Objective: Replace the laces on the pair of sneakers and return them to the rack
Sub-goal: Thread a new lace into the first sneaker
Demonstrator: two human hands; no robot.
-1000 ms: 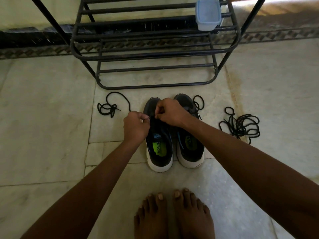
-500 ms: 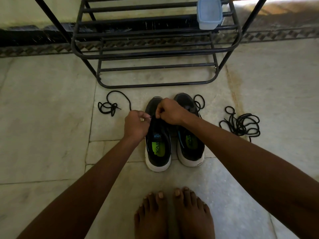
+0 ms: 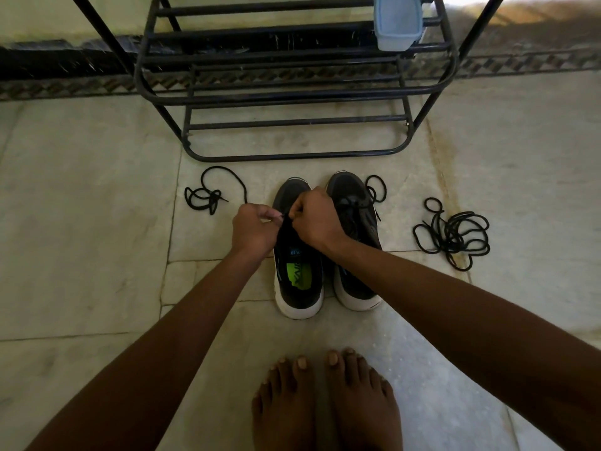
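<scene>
Pale marble floor [image 3: 81,255] holds my black white-soled sneakers [image 3: 297,275] at frame centre below the black metal rack [image 3: 292,92], left hand [image 3: 252,227] and right hand [image 3: 313,219] with fingers pinched on a thin black lace [image 3: 282,216], I judge for threading.

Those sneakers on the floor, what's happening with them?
A barefoot person leans over two black sneakers. The left hand and right hand pinch a black lace at the left sneaker. The right sneaker looks laced. A loose bundle of laces lies to the right, and the rack holds no shoes.
</scene>
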